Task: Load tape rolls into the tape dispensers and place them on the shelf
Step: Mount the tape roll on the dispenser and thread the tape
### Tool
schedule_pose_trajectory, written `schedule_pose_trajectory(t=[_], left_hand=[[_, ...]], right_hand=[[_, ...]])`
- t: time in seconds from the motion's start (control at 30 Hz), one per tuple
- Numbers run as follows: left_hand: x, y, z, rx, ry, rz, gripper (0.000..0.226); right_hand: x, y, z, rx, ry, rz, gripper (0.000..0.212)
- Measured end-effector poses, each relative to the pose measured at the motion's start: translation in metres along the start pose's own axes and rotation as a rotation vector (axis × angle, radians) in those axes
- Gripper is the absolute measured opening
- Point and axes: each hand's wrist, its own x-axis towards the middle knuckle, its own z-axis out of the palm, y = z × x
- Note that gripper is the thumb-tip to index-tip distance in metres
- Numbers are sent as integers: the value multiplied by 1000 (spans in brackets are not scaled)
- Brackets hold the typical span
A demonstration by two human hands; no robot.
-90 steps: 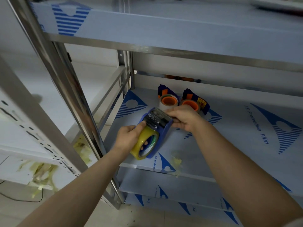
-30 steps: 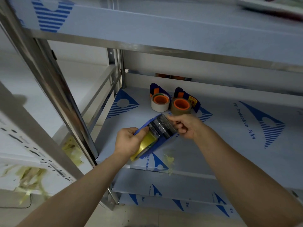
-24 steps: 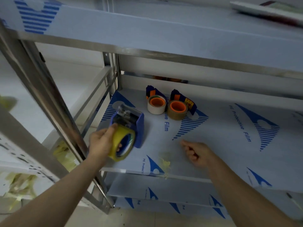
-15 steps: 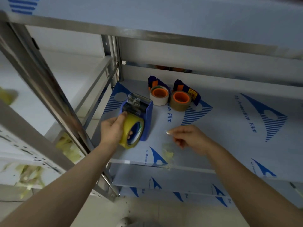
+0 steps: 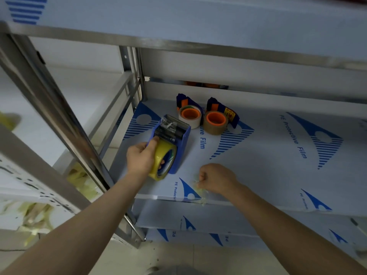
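Note:
My left hand (image 5: 141,155) grips a blue tape dispenser (image 5: 179,143) loaded with a yellow tape roll (image 5: 162,158), holding it over the left part of the shelf (image 5: 268,165). My right hand (image 5: 215,178) is curled into a loose fist at the shelf's front edge, pinching a scrap of tape (image 5: 196,182) among yellowish bits. At the back of the shelf stand two loaded dispensers: one with a white roll (image 5: 190,116) and one with a brown roll (image 5: 216,122), both with orange cores.
The metal shelf upright (image 5: 65,124) runs diagonally on the left. An upper shelf (image 5: 198,32) overhangs the work area. Lower shelves (image 5: 198,217) covered in blue-printed film lie below. Yellowish tape scraps (image 5: 85,183) litter the left side.
My right hand let go of the dispenser and dropped to the shelf's front edge by the tape scraps. My left hand carried the dispenser left and further in toward the shelf back.

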Motion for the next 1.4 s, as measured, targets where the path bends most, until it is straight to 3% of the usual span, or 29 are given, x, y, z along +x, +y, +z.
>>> schedule_pose_trajectory(t=[0.17,0.23,0.33,0.4,0.5,0.63,0.83,0.97,1.13,1.4], left_hand=[[0,-4,1,69,22,40,29],[-2,-4,1,88,26,40,31],[-4,-1,2,98,31,44,36],[-7,2,3,127,31,75,38],[-8,2,6,179,20,116,36],[-7,1,8,233,-16,150,44],[-3,4,6,218,-77,97,61],[-3,8,2,175,-144,15,34],[3,10,-1,176,-223,-29,20],[4,10,1,140,-239,-77,28]], right_hand=[[-8,0,-54,196,-213,7,20],[-10,-5,-79,206,-78,-26,22],[-13,-24,-104,545,330,-149,22],[-16,-42,-111,641,495,-278,18],[-16,-65,-110,376,554,-378,27],[-5,-79,-104,36,563,-325,32],[5,-82,-97,-58,542,-336,22],[13,-76,-96,-131,658,-315,22],[15,-72,-92,-178,749,-356,26],[22,-71,-90,-108,790,-336,28]])
